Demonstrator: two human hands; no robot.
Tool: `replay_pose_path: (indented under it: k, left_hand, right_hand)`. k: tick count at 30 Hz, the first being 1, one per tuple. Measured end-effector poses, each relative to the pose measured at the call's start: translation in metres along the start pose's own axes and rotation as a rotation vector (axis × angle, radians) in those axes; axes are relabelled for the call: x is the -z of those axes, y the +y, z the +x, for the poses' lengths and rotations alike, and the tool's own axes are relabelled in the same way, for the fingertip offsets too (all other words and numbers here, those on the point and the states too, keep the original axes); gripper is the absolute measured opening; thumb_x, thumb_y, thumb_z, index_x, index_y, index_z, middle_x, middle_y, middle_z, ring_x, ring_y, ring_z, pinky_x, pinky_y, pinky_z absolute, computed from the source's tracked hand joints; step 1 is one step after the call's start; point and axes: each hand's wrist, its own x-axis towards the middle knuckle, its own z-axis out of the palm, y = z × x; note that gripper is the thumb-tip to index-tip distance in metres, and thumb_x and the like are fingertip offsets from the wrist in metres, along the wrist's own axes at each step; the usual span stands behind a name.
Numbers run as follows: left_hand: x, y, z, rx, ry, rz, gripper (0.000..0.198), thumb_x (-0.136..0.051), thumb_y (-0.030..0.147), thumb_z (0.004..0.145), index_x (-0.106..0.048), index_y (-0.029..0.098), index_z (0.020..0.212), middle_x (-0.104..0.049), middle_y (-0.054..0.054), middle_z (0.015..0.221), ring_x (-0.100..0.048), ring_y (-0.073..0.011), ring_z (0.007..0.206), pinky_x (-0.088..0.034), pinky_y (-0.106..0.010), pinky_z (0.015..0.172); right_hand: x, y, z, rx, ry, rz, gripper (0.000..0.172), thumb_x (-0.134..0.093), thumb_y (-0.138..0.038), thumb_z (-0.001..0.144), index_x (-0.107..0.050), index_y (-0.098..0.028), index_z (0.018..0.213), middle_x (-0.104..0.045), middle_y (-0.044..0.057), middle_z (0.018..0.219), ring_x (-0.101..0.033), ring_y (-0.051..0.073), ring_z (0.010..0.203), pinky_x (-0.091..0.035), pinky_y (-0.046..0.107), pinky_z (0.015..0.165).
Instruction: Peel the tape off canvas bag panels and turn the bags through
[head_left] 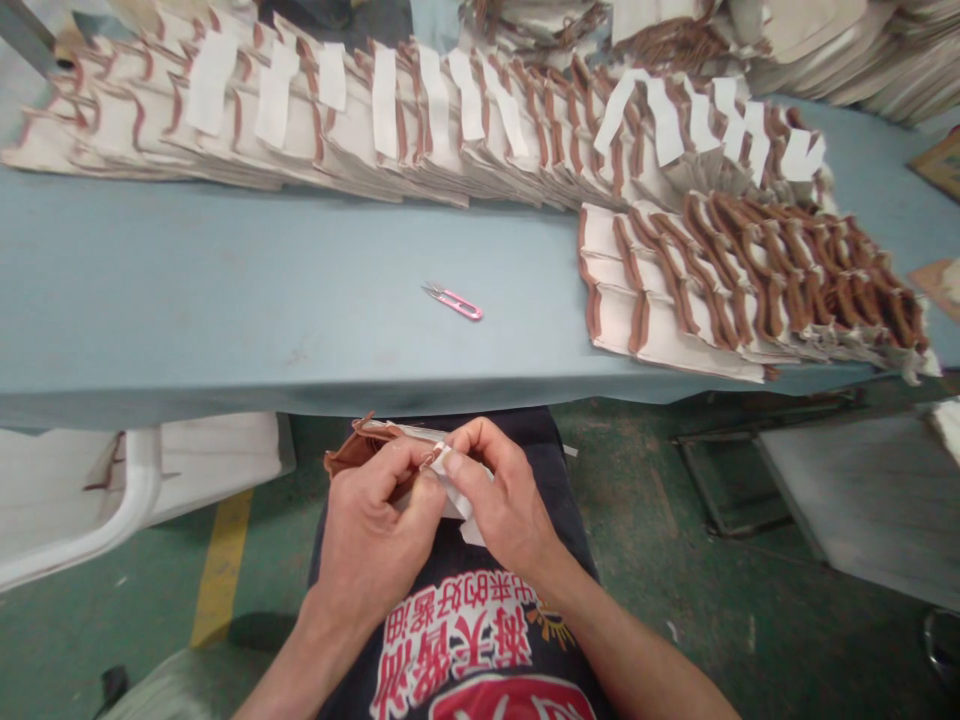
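Note:
Over the lap, my left hand (pixel 386 515) pinches a sewn piece of brown and white fabric (pixel 351 452), its thumb and forefinger meeting at the edge. My right hand (pixel 506 490) is closed on the same piece from the other side, fingertips almost touching those of the left. A white strip of the material hangs below the right fingers. What exactly lies between the fingertips is too small to make out. On the table beyond the hands lies a pair of pink-handled thread snips (pixel 454 300), touched by neither hand.
A blue-covered table (pixel 225 290) stands ahead. Along its back runs a long row of overlapping white pieces (pixel 345 140) with brown edging and white paper slips. A shorter brown-edged stack (pixel 675 310) lies at the right. A white metal tube (pixel 142 480) curves at the lower left.

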Motion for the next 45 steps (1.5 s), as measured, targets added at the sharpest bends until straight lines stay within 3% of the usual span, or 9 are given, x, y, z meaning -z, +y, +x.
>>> replay_pose_path:
  k: [12,20,24,28,31,34,37,41,45]
  left_hand:
    - [-0.016,-0.012,-0.009,-0.318,0.089,0.347,0.022,-0.053,0.009,0.087,-0.072,0.018,0.079,-0.074,-0.002,0.070,-0.068,-0.0171,0.061,-0.046,-0.029,0.063]
    - [0.002,-0.004,0.015,0.021,-0.144,-0.067,0.020,-0.050,0.022,0.080,-0.062,0.020,0.065,-0.060,0.002,0.059,-0.052,-0.0135,0.054,-0.040,-0.024,0.052]
    - [0.022,0.005,0.027,0.050,-0.290,-0.197,0.020,-0.056,0.026,0.082,-0.067,0.018,0.068,-0.067,-0.001,0.070,-0.058,-0.0158,0.063,-0.047,-0.025,0.058]
    - [0.038,0.020,0.035,-0.018,-0.341,-0.240,0.019,-0.060,0.024,0.086,-0.072,0.019,0.073,-0.073,-0.003,0.080,-0.064,-0.0165,0.071,-0.049,-0.024,0.061]
    - [0.044,0.031,0.038,-0.067,-0.376,-0.191,0.019,-0.060,0.021,0.086,-0.074,0.020,0.073,-0.073,-0.002,0.077,-0.064,-0.0163,0.069,-0.049,-0.023,0.059]
    - [0.046,0.040,0.036,-0.094,-0.401,-0.149,0.019,-0.060,0.022,0.086,-0.073,0.021,0.072,-0.069,0.000,0.067,-0.061,-0.0149,0.059,-0.048,-0.022,0.053]
    - [0.045,0.046,0.031,-0.111,-0.385,-0.094,0.019,-0.061,0.024,0.087,-0.071,0.021,0.071,-0.067,0.000,0.063,-0.058,-0.0136,0.054,-0.045,-0.020,0.048]
    - [0.046,0.051,0.024,-0.134,-0.379,-0.015,0.016,-0.058,0.021,0.089,-0.068,0.020,0.076,-0.070,0.000,0.068,-0.060,-0.0122,0.055,-0.044,-0.019,0.048]
    - [0.048,0.049,0.021,-0.132,-0.362,0.020,0.015,-0.055,0.016,0.091,-0.061,0.021,0.078,-0.062,0.005,0.062,-0.053,-0.0095,0.051,-0.039,-0.018,0.046]
  right_hand:
    - [-0.009,0.009,-0.001,-0.084,0.071,0.111,0.012,-0.047,-0.036,0.090,-0.051,-0.026,0.085,-0.053,-0.003,0.077,-0.051,0.018,0.074,-0.044,0.029,0.067]
    - [0.003,0.011,0.015,-0.131,-0.078,0.176,0.014,-0.060,-0.036,0.094,-0.060,-0.024,0.101,-0.060,-0.005,0.076,-0.052,0.012,0.061,-0.040,0.022,0.053]
    - [0.013,0.006,0.025,0.043,-0.117,0.159,0.017,-0.059,-0.040,0.098,-0.062,-0.023,0.100,-0.065,-0.003,0.077,-0.059,0.014,0.066,-0.048,0.025,0.060]
    - [0.033,-0.014,0.026,0.335,-0.051,0.001,0.016,-0.061,-0.035,0.098,-0.067,-0.022,0.105,-0.076,0.005,0.102,-0.071,0.020,0.095,-0.056,0.036,0.090]
    - [0.046,-0.036,0.025,0.530,-0.171,-0.116,0.027,-0.067,-0.033,0.093,-0.068,-0.024,0.118,-0.077,0.008,0.124,-0.071,0.025,0.119,-0.052,0.043,0.109]
    - [0.052,-0.052,0.027,0.663,-0.302,-0.224,0.037,-0.072,-0.034,0.090,-0.067,-0.024,0.125,-0.076,0.008,0.132,-0.070,0.026,0.125,-0.051,0.043,0.112]
    - [0.053,-0.060,0.034,0.758,-0.382,-0.317,0.033,-0.072,-0.034,0.090,-0.069,-0.024,0.121,-0.079,0.006,0.118,-0.073,0.025,0.109,-0.050,0.045,0.111]
    - [0.054,-0.067,0.043,0.934,-0.382,-0.520,0.011,-0.068,-0.032,0.090,-0.069,-0.022,0.089,-0.072,0.000,0.075,-0.066,0.021,0.079,-0.047,0.049,0.109]
    - [0.052,-0.071,0.050,1.048,-0.424,-0.673,0.023,-0.060,-0.030,0.091,-0.057,-0.022,0.069,-0.064,0.000,0.066,-0.063,0.021,0.078,-0.044,0.046,0.106]
